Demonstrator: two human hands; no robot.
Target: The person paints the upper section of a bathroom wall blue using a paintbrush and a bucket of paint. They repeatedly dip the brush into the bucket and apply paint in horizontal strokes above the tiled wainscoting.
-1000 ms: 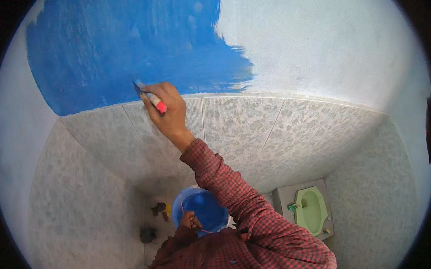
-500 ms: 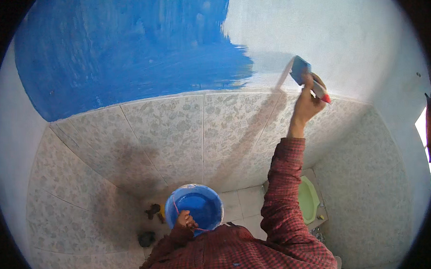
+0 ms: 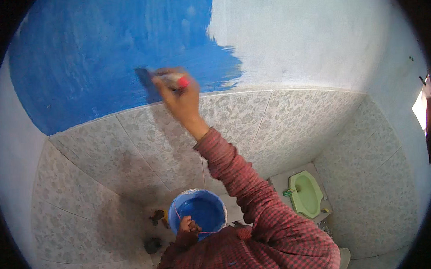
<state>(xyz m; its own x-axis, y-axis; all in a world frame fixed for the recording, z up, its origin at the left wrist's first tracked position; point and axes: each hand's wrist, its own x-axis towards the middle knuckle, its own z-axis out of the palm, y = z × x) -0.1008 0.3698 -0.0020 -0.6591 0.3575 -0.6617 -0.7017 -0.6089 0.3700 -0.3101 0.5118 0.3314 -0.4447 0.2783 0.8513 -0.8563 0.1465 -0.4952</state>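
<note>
My right hand (image 3: pixel 182 100) grips a paintbrush (image 3: pixel 174 81) by its pale, red-tipped handle. The dark bristles lie over the blue painted area (image 3: pixel 94 58) of the wall, a little above the tile border; motion blurs them, so I cannot tell whether they touch. Low in front of me, my left hand (image 3: pixel 189 225) is closed round the thin pinkish handle (image 3: pixel 207 233) of a bucket. Blue paint (image 3: pixel 201 213) lies inside that bucket (image 3: pixel 221 200), whose pale rim is smeared with paint.
Unpainted white wall (image 3: pixel 293 41) extends to the right of the blue. Patterned tiles (image 3: pixel 234 115) cover the lower walls. On the floor at right is a green squat toilet (image 3: pixel 309 195). Dark objects (image 3: pixel 153 245) lie left of the bucket. A bright opening (image 3: pixel 419 109) shows at far right.
My right hand has swept the brush leftward, from the white wall to the blue area. My left hand keeps its hold on the bucket's handle. The view has shifted slightly.
</note>
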